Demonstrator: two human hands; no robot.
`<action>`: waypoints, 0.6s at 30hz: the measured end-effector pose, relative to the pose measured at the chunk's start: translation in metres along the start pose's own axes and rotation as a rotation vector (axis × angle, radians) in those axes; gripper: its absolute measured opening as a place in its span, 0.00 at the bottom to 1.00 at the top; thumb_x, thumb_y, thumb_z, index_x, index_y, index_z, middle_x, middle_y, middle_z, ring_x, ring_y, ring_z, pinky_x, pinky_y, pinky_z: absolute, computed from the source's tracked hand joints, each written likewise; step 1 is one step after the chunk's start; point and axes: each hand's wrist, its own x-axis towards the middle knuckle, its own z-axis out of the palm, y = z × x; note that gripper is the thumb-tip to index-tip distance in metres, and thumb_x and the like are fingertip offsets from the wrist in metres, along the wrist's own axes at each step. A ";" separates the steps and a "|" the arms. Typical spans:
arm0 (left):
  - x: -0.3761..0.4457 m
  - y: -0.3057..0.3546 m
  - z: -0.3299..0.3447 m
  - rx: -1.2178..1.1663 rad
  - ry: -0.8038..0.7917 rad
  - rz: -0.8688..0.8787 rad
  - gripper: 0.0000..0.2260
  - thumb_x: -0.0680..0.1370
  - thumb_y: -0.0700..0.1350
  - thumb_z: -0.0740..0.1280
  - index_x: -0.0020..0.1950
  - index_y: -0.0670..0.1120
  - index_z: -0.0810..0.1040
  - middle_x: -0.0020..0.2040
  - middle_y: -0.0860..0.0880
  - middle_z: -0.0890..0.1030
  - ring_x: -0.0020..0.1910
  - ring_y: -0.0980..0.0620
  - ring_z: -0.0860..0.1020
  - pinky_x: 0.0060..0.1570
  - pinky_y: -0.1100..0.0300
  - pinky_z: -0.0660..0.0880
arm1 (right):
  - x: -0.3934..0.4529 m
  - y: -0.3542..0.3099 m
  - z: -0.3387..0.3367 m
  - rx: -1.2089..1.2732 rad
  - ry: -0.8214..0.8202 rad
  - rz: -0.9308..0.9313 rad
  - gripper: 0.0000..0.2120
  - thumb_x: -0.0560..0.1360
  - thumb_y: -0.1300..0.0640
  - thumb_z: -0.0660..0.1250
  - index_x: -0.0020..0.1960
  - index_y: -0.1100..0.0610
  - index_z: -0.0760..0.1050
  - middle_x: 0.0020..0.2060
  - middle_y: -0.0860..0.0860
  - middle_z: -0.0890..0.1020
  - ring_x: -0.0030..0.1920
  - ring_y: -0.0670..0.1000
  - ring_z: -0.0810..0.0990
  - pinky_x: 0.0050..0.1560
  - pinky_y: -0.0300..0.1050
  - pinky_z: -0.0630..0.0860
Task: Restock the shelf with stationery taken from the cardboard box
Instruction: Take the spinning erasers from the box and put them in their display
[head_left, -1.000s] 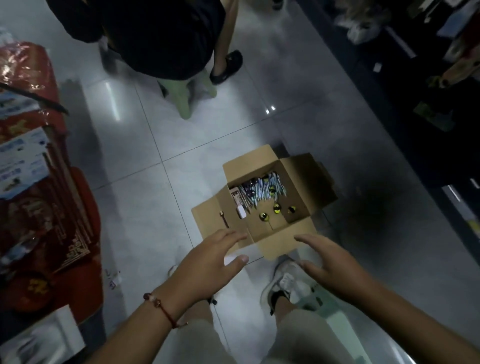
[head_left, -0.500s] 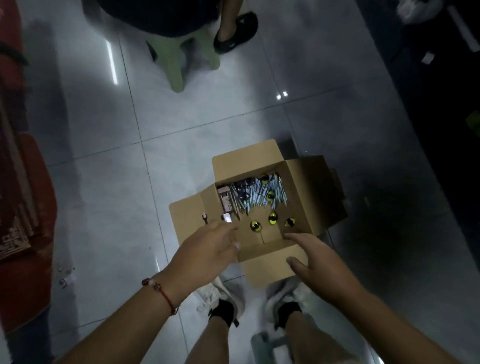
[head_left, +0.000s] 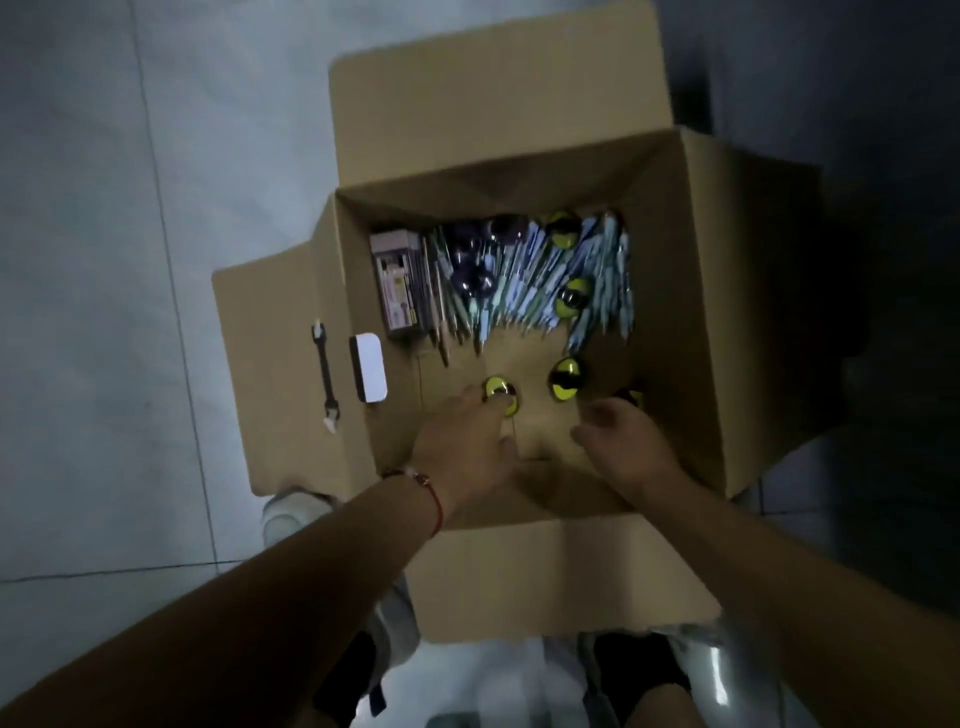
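Both hands are seen inside the open cardboard box (head_left: 696, 291) on the tiled floor (head_left: 104, 260).

Left of the left hand (head_left: 462, 441), a white eraser (head_left: 368, 367) and a small black tool (head_left: 326, 375) lie on a flap. The left hand's fingertips touch a yellow-and-black round item (head_left: 500, 393); no grip can be told. Beyond both hands, pens (head_left: 545, 280) are heaped beside a pink pack (head_left: 397, 283). The right hand (head_left: 621, 441) is loosely curled, nothing held, with another round item (head_left: 565, 379) just beyond it.
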 end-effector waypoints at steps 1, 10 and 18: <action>0.010 -0.003 0.017 0.000 0.010 -0.039 0.23 0.78 0.50 0.63 0.74 0.50 0.66 0.66 0.45 0.69 0.62 0.43 0.72 0.56 0.51 0.73 | 0.013 0.006 0.006 0.009 0.014 0.000 0.16 0.75 0.57 0.68 0.62 0.56 0.76 0.57 0.55 0.80 0.60 0.57 0.77 0.55 0.46 0.72; 0.074 -0.016 0.076 0.015 0.190 -0.139 0.23 0.77 0.52 0.67 0.70 0.50 0.67 0.67 0.43 0.64 0.60 0.43 0.70 0.52 0.50 0.76 | 0.083 0.001 0.024 -0.053 0.208 -0.114 0.21 0.78 0.55 0.66 0.70 0.54 0.69 0.64 0.54 0.76 0.63 0.57 0.75 0.56 0.48 0.72; 0.077 -0.023 0.093 0.006 0.100 -0.126 0.20 0.77 0.38 0.65 0.69 0.46 0.68 0.64 0.41 0.69 0.61 0.40 0.69 0.57 0.49 0.72 | 0.108 -0.004 0.035 -0.128 0.161 0.005 0.25 0.75 0.49 0.71 0.66 0.58 0.68 0.62 0.58 0.77 0.62 0.61 0.75 0.58 0.52 0.72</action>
